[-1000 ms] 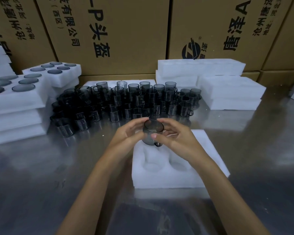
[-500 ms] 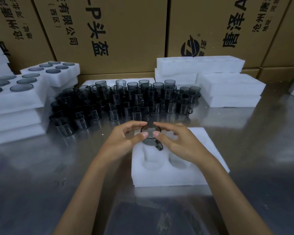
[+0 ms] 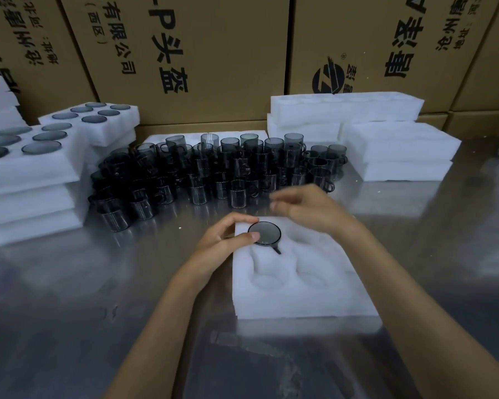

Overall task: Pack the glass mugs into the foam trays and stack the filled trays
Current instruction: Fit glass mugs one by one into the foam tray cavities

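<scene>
**One mug seated in the far-left pocket of your tray**

Nearest you, your two forearms reach forward over the steel table [image 3: 69,283]. Between them lies the foam tray [image 3: 306,295] you are filling, white, with its moulded pockets facing up. The two near pockets hold nothing.

Your left hand [image 3: 222,240] sits at the tray's 10 o'clock corner. Its thumb and fingertips curl against the rim of a dark glass mug [image 3: 264,233], which sits mouth-down in the far-left pocket with its round base showing and its handle pointing toward 5 o'clock. The hand touches the mug's left edge and pinches it lightly.

Your right hand [image 3: 308,208] hovers just beyond the tray's far edge, at about 12 o'clock from the mug. It holds nothing; its fingers are loosely extended and blurred, apart from the mug.

Farther out, at 11 to 12 o'clock, a dense cluster of loose mugs [image 3: 213,174] stands on the table, some stacked on others. At 9 to 10 o'clock are stacked filled trays [image 3: 32,180], round mug bases showing in their tops. At 1 to 2 o'clock lie piles of empty foam trays [image 3: 386,148]. Behind everything, a wall of cardboard boxes [image 3: 213,53] printed in black closes the view.
</scene>
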`<state>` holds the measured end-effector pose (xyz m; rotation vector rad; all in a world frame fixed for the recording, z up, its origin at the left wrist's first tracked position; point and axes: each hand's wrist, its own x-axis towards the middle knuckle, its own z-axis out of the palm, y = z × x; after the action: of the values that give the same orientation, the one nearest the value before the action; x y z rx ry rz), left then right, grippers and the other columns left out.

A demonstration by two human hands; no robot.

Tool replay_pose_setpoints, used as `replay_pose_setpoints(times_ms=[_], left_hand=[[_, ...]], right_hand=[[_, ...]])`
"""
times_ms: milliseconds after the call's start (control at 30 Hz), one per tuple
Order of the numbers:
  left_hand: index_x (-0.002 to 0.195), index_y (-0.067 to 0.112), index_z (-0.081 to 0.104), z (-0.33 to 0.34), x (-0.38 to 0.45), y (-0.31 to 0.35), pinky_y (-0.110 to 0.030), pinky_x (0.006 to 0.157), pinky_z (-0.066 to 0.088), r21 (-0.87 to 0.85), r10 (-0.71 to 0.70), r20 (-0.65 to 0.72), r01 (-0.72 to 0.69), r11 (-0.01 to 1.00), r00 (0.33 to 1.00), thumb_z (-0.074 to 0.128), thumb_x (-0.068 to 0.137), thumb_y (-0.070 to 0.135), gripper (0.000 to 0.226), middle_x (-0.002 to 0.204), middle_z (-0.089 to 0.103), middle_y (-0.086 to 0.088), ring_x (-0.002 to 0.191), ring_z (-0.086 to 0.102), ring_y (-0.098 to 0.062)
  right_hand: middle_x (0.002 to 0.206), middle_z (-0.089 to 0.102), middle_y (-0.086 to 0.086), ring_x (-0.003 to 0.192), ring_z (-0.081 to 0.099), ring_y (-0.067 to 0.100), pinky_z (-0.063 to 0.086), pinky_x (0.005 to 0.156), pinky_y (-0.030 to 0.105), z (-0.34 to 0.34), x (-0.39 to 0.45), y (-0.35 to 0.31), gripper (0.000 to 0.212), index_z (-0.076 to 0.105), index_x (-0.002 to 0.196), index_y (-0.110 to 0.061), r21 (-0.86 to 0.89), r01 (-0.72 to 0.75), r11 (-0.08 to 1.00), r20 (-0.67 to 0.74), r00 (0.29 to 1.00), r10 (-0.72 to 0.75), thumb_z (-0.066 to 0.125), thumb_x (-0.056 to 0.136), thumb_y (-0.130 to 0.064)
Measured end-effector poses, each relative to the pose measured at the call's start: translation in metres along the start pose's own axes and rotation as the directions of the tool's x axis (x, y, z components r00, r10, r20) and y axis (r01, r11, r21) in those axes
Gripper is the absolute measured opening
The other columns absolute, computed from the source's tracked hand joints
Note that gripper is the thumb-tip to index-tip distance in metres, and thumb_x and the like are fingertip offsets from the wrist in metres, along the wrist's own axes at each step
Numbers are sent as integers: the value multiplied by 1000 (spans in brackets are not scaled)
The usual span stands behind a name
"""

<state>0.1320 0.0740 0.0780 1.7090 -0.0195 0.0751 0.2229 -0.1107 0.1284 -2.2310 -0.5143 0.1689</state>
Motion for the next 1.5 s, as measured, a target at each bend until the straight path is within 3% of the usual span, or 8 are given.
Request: replay_pose_setpoints(times_ms=[200,367,533,867,1067,1167,1267,1500], left_hand=[[112,32,70,-1,10,-8,-39,96,52,-109,0,-106,-12,994,994,70,82,44,32,109,73,3,105,69,-17],[106,31,73,-4,19,-12,-27,83,54,-175,-72,-119,50,983,990,70,80,47,30,104,75,1,98,71,-19],[97,23,76,-5,23,-17,-21,73,53,-276,-112,-202,53,960,973,68,90,27,12,98,76,-3,90,73,-18],[125,23,61,6,12,10,-14,83,49,-47,110,-429,-144,988,897,71,88,10,40,115,66,5,95,65,2],[136,29,55,44,0,34,-3,88,40,229,329,-167,-288,930,929,81,80,17,63,127,60,17,115,53,8],[139,31,53,55,1,39,3,70,41,297,300,-71,-267,917,951,77,84,18,62,134,57,15,98,55,21],[140,35,50,57,7,42,-5,83,45,401,218,36,-214,891,975,74,86,22,60,135,57,15,110,54,14],[143,35,47,62,16,36,-29,108,39,478,138,122,-180,859,983,72,88,25,61,132,59,15,126,50,-1]], right_hand=[[94,73,5,76,61,15,51,67,26,21,96,-25,13,69,93,-17,200,-123,972,-127,980,151,63,95,-29],[97,74,11,91,67,24,55,88,39,50,134,-22,25,67,82,-12,266,-160,951,-211,953,219,71,89,-36],[73,66,0,59,53,6,40,52,18,49,137,-18,16,70,82,-13,376,-156,913,-182,954,238,68,93,-25],[69,73,0,58,59,2,40,49,15,-17,16,-17,13,71,78,-17,326,41,944,-31,999,-33,72,90,-22],[69,71,5,61,61,3,43,55,11,-27,-66,18,12,70,81,-11,307,74,949,-23,997,-71,74,88,-19],[77,74,7,72,66,10,47,70,16,-30,-79,33,15,75,78,-15,335,63,940,-53,997,-48,75,87,-27],[72,72,-3,69,63,4,44,65,9,-31,-77,43,29,77,69,-20,322,94,942,-206,978,-27,69,90,-39],[112,65,-21,108,56,7,44,89,22,-28,-71,54,29,67,122,-33,181,162,970,-210,970,-122,65,94,-25]])
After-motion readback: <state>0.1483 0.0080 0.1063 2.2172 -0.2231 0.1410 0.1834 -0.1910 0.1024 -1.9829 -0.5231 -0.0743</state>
